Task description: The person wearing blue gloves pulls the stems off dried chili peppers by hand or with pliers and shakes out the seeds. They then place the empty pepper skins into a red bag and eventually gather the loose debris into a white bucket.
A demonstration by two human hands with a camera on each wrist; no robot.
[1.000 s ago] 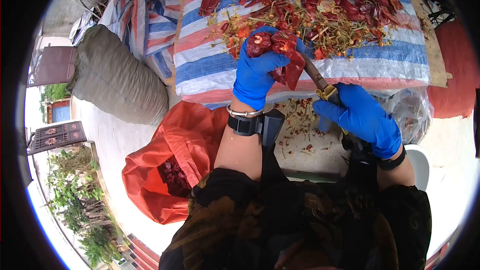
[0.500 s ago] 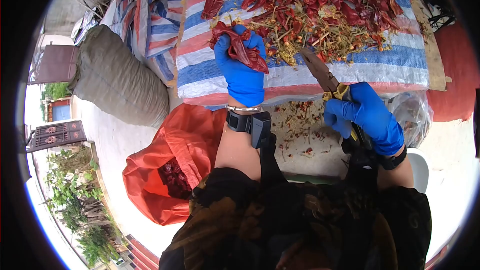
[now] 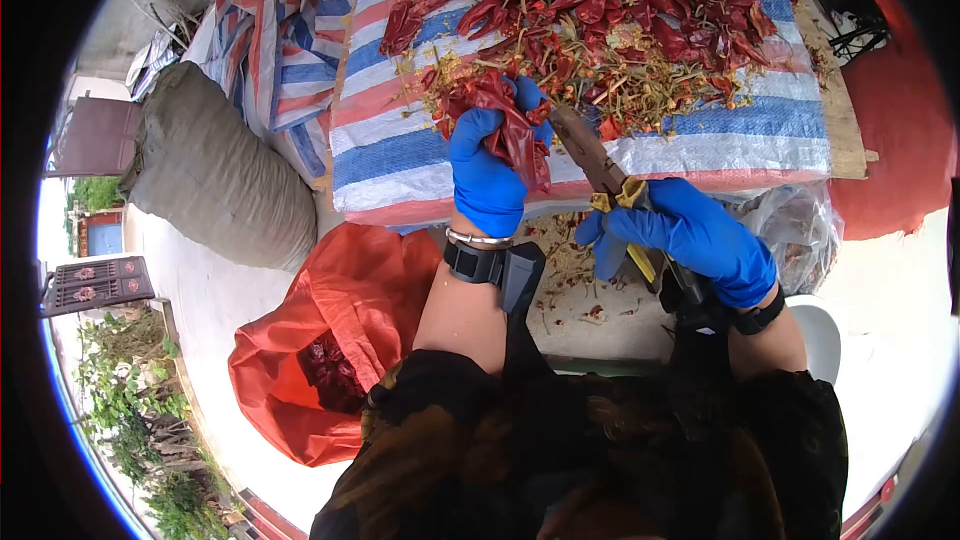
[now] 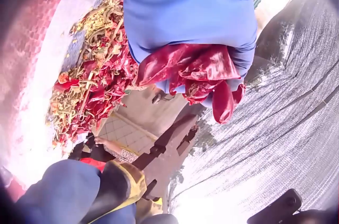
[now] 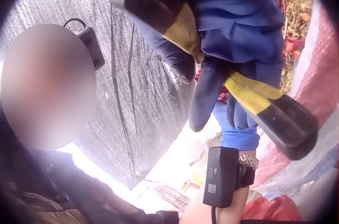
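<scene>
My blue-gloved left hand grips a bunch of dried red chili peppers over the near edge of the pile. Shiny, wrinkled pods stick out below the curled fingers in the left wrist view. In my right hand, also gloved in blue, is a pair of shears with rusty blades. Their tips are right beside the bunch, pointing up and left. The yellow-and-black handles stand spread apart in the right wrist view, one finger lying between them.
A heap of dried chilies with cut stems and seeds covers the striped sheet. Below left stands an open red bag with chilies inside. A full grey sack leans behind it. Scraps litter the ground beneath.
The left hand first drew left, away from the shears, turning the peppers. Since then the shears have come back left beside the bunch, and their handles have spread.
</scene>
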